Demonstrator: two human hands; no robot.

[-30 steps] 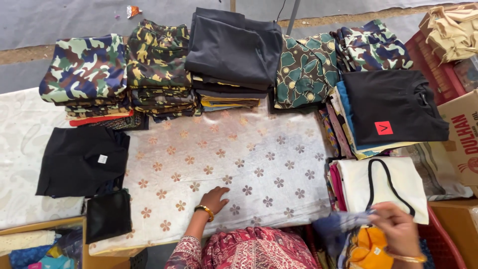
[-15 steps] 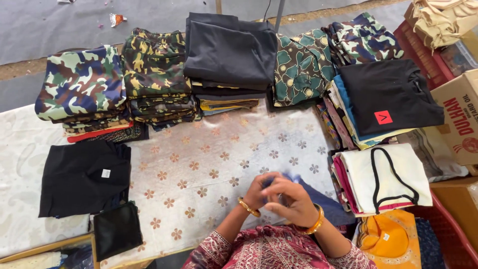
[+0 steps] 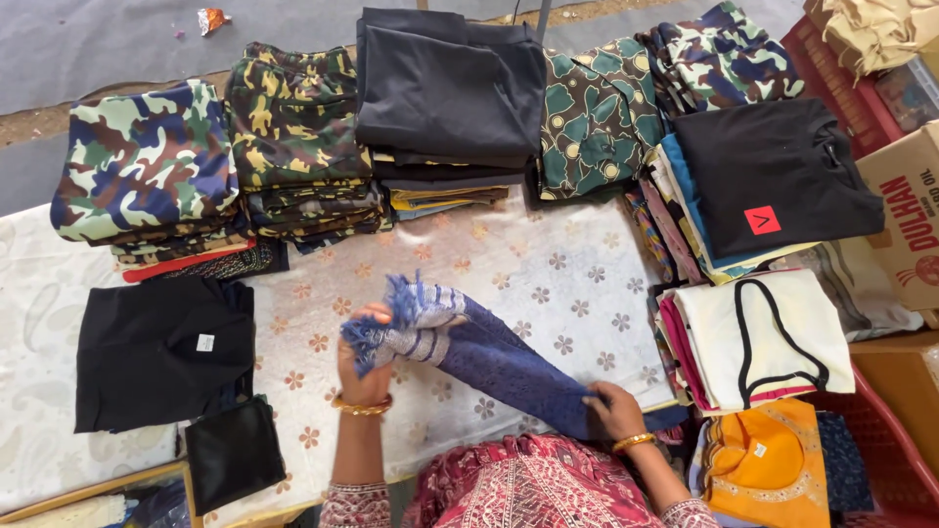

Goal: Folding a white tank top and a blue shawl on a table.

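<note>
Gripping blue scarf (image 3: 489, 357), both hands

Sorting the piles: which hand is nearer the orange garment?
Right. The right hand lies just left of the orange garment; the left hand is farther, across the blue cloth.

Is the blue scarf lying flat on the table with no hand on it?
No, the left hand grips the fringed end of the blue scarf and lifts it, while the right hand holds the other end.
</note>
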